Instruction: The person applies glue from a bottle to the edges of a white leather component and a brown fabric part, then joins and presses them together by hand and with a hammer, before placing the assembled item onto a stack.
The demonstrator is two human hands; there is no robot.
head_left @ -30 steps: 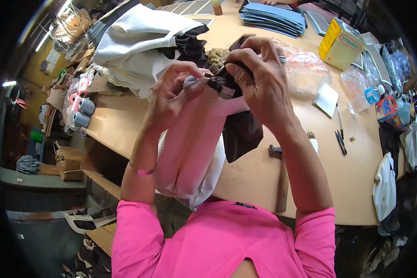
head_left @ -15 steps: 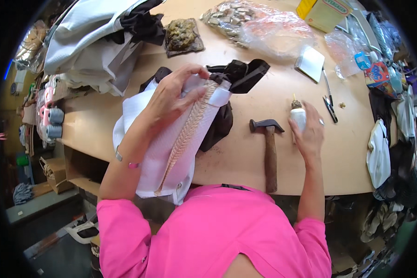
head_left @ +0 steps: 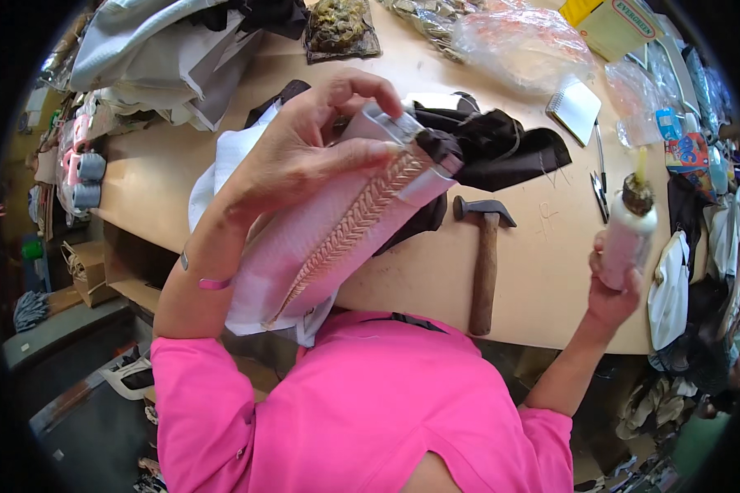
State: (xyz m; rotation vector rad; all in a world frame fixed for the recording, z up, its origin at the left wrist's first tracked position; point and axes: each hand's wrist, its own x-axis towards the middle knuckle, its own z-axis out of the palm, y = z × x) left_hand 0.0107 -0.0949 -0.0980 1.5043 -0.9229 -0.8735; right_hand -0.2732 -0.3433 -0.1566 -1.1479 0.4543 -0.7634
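My left hand point(head_left: 304, 156) is closed on the upper edge of a white textured fabric piece point(head_left: 259, 283), its thumb by the top of a tan braided strip point(head_left: 349, 230) that runs down the piece and tapers to a point. Dark brown cloth point(head_left: 510, 156) hangs from the piece's upper right end and lies on the table. My right hand point(head_left: 615, 304) is wrapped round a white squeeze bottle point(head_left: 630, 234) with a crusted brown neck and a thin yellowish nozzle pointing up. The bottle is raised above the table's right side.
A hammer point(head_left: 486, 263) with a wooden handle lies between my hands. Beyond it rest a spiral notepad point(head_left: 575, 111), a pen point(head_left: 602, 160) and a dark slim tool point(head_left: 598, 195). Piled white pieces point(head_left: 152, 57), a crusted block point(head_left: 341, 29) and plastic bags point(head_left: 522, 49) occupy the far side.
My right hand has lifted the bottle off the table, up and to the right. My left hand has raised and tilted the white piece, and its dark cloth now spreads further right.
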